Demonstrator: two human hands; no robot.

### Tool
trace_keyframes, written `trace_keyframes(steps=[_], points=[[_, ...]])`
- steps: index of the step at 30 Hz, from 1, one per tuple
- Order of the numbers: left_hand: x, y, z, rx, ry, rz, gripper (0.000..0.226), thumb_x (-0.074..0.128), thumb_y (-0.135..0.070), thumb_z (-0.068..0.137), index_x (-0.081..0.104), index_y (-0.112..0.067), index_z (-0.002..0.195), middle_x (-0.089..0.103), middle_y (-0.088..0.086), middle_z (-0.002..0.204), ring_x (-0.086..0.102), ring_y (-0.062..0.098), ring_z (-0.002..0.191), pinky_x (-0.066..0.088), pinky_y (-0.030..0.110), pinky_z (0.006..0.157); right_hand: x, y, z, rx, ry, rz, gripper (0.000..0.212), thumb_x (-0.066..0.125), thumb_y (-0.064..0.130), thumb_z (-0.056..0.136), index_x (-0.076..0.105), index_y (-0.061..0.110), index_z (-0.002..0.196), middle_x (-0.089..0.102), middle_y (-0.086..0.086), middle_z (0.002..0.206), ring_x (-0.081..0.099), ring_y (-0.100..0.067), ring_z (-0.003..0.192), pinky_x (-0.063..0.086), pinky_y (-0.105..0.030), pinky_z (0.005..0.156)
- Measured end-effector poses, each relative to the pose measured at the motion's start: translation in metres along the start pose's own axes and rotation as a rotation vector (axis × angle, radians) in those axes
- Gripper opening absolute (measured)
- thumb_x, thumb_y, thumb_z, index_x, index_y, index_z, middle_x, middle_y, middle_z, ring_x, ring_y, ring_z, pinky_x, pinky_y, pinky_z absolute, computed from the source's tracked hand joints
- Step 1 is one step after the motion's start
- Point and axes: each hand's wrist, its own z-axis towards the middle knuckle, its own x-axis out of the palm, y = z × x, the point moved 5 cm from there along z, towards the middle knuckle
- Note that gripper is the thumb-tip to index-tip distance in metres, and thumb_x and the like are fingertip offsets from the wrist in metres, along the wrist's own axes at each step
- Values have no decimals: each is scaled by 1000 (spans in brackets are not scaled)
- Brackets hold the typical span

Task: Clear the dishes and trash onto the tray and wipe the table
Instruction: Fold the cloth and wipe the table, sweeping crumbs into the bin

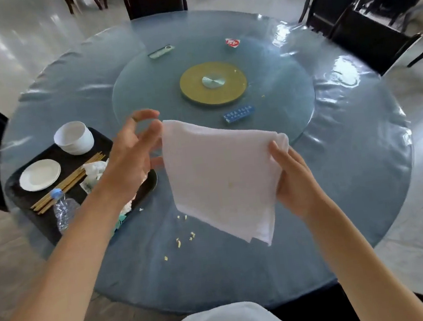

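The round worktop (351,170) lies below both grips. Left of them, the tray (46,158) holds the dishes. The right hand (294,177) pinches the cloth (220,177), ready for wiping; the left hand (131,161), fingers loosely apart, touches its corner. Crumbs (185,238) lie beneath.

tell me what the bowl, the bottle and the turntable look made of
Bowl: glossy white ceramic by its look, possibly melamine.
Bottle: thin clear plastic, crinkled, with a blue cap.
Turntable: clear glass, likely; the tabletop shows through it and its rim looks greenish.
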Motion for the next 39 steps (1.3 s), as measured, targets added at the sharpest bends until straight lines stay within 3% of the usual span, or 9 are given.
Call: trace_keyframes(steps=[4, 10, 14, 19, 25, 29, 32, 36, 39], points=[[16, 77, -18, -433, 310, -44, 63, 77, -66, 74, 72, -26, 122, 72, 5, 124, 68, 21, 114, 58, 37, 87, -5, -31, 19, 183, -125, 31, 43, 68, 57, 94, 71, 28, 126, 74, -10, 125, 73, -27, 109, 61, -45, 82], [9, 155, -41, -643, 214, -100, 49, 79, -20, 85, 65, -14, 131, 65, 20, 134, 67, 36, 118, 58, 43, 89, -49, -106, -2, 608, -66, 141, 61, 78, 47, 88, 68, 8, 134, 75, -9, 109, 74, -27, 96, 60, -37, 78], [4, 181, -56, -741, 198, -123, 45, 73, -16, 87, 64, -11, 132, 62, 23, 136, 64, 41, 120, 55, 49, 96, -62, -146, -34, 737, 69, 160, 60, 85, 32, 84, 64, 24, 140, 73, -8, 121, 71, -30, 107, 58, -45, 90], [4, 192, -62, -787, 247, -91, 43, 72, -16, 92, 63, -24, 133, 64, 13, 139, 62, 34, 126, 56, 47, 97, -65, -146, -35, 664, 194, -4, 61, 84, 21, 88, 58, 55, 132, 67, -8, 139, 68, -37, 121, 59, -49, 94], [3, 143, -35, -690, 209, 168, 48, 78, -36, 87, 62, -33, 132, 74, 7, 123, 73, 31, 105, 61, 39, 83, -66, -92, -7, 355, 135, -130, 57, 77, 20, 92, 56, 43, 140, 69, -7, 135, 69, -34, 120, 57, -59, 97], [3, 87, -6, -443, 82, 21, 37, 81, -25, 78, 77, -23, 114, 77, 6, 109, 73, 22, 91, 61, 40, 84, -53, -27, 3, 39, 143, -221, 18, 67, 19, 99, 78, 24, 112, 79, 1, 102, 76, -17, 90, 61, -30, 74], [7, 65, 7, -354, 56, -31, 26, 58, -7, 81, 82, -16, 87, 77, 8, 91, 72, 19, 80, 59, 29, 71, -43, -3, 13, -72, 140, -292, 58, 35, -10, 75, 82, 24, 82, 77, 5, 82, 69, -9, 70, 51, -18, 60], [10, 55, 16, -375, 154, 11, 32, 49, -26, 87, 78, -13, 91, 72, 9, 96, 66, 21, 86, 54, 27, 74, -39, 5, 23, -24, 180, -254, 39, 41, 5, 71, 78, 14, 79, 69, 0, 81, 53, -14, 65, 38, -19, 53], [7, 59, 25, -290, 146, 215, 25, 75, -37, 78, 71, -19, 94, 71, 1, 98, 66, 17, 89, 55, 24, 74, -42, 5, 25, -1, 177, -311, 30, 66, 38, 90, 76, 12, 100, 67, -3, 95, 55, -15, 76, 41, -18, 61]])
